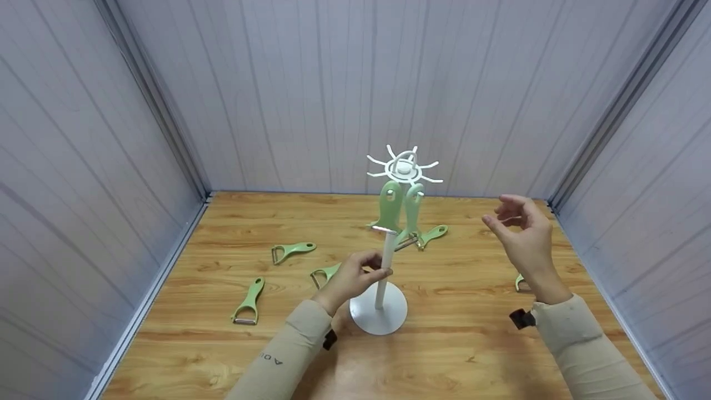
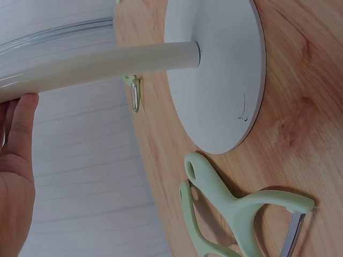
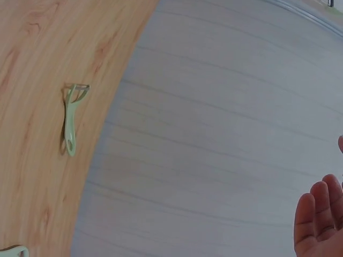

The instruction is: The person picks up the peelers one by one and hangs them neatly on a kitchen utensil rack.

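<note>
A white rack (image 1: 386,261) with a round base and a ring of hooks (image 1: 404,170) on top stands on the table. My left hand (image 1: 358,276) holds its pole with thumb and fingers, partway up; the left wrist view shows fingertips against the pole (image 2: 107,64). Two green Y-shaped peelers hang from front hooks by their handle holes: one faces me (image 1: 390,206), the other is turned sideways (image 1: 412,208). My right hand (image 1: 527,239) is in the air to the right, fingers loosely bent, holding nothing. In the right wrist view, its fingers (image 3: 321,214) show at the edge.
Several green peelers lie on the wooden table (image 1: 455,344): left (image 1: 250,300), back left (image 1: 297,249), behind the rack (image 1: 433,236), beside my left hand (image 1: 331,270), and one partly hidden by my right wrist (image 1: 519,282). Grey panel walls (image 1: 344,100) enclose the back and sides.
</note>
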`<state>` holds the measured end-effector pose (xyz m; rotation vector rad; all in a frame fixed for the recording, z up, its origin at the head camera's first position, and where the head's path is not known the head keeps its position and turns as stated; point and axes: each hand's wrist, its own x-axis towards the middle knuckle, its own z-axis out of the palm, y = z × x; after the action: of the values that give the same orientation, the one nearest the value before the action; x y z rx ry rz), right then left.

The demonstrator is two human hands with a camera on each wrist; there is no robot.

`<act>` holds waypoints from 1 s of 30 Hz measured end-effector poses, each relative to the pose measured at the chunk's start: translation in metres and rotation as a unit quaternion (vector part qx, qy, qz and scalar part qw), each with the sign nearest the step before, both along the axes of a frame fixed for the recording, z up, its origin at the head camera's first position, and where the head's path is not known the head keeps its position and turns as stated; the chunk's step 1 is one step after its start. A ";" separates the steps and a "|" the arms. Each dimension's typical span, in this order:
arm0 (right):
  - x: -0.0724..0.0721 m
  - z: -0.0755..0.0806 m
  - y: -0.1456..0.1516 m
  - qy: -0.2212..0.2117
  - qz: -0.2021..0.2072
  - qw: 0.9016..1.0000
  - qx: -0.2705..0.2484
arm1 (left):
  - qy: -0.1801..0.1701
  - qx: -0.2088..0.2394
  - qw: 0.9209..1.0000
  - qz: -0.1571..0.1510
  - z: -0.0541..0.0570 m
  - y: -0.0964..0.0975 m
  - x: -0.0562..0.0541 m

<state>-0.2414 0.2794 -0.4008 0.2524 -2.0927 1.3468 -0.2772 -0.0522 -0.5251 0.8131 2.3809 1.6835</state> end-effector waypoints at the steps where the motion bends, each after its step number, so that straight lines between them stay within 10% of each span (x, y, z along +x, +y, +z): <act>1: -0.001 -0.001 0.002 -0.003 -0.003 1.000 0.000 | 0.001 0.001 1.000 0.000 0.000 0.000 0.000; 30: -0.024 -0.063 0.058 -0.086 -0.074 0.992 0.054 | -0.009 -0.011 1.000 0.008 0.000 0.001 0.000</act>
<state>-0.2653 0.3370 -0.4634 0.0260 -2.2814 1.2074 -0.2768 -0.0511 -0.5249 0.7733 2.3951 1.6607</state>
